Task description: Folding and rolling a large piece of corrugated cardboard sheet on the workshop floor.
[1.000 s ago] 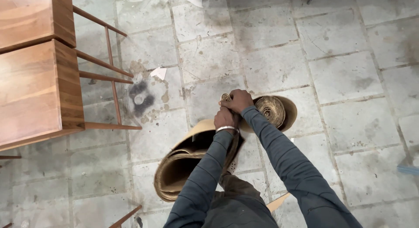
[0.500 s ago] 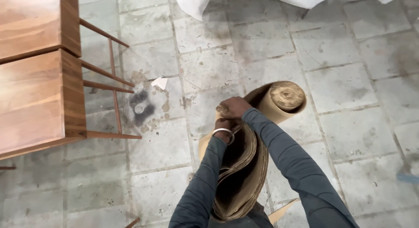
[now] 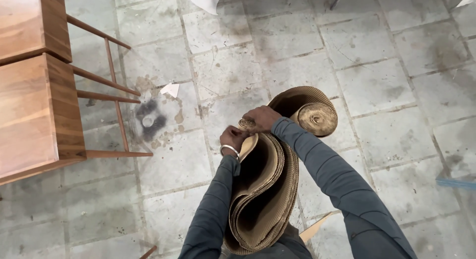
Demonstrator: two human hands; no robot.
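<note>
Two hands, both closed on one length of brown corrugated cardboard sheet [image 3: 265,189].

Left hand [image 3: 233,139]: clenched on the sheet's edge at the top of the folds; one silver bangle [image 3: 229,149] at the wrist; dark grey sleeve.

Right hand [image 3: 262,118]: gripping the sheet just above the left hand, beside a small tight curl [image 3: 246,123] of the same material; dark grey sleeve.

Cardboard sheet, one: tan-brown, ribbed, flexible. Near end gathered in several loose, layered loops that hang between the forearms, close against the person's body. Far end wound into one tight roll [image 3: 317,118], its spiral end face showing, lying on the floor [image 3: 386,65] just beyond the right hand, with the sheet arching over it.

Floor: grey stone slabs, stained, with one dark scorch-like patch [image 3: 148,121] and one small white scrap [image 3: 170,89] near it.

Wooden furniture, two pieces [image 3: 29,85]: warm brown tops on thin brown metal legs, standing at the left, well apart from the hands.

White cloth [image 3: 206,0]: one corner at the top edge.

Blue strip [image 3: 455,182]: one, at the right edge, kind unclear.

Flat cardboard offcut [image 3: 315,227]: one, on the floor under the right arm.
</note>
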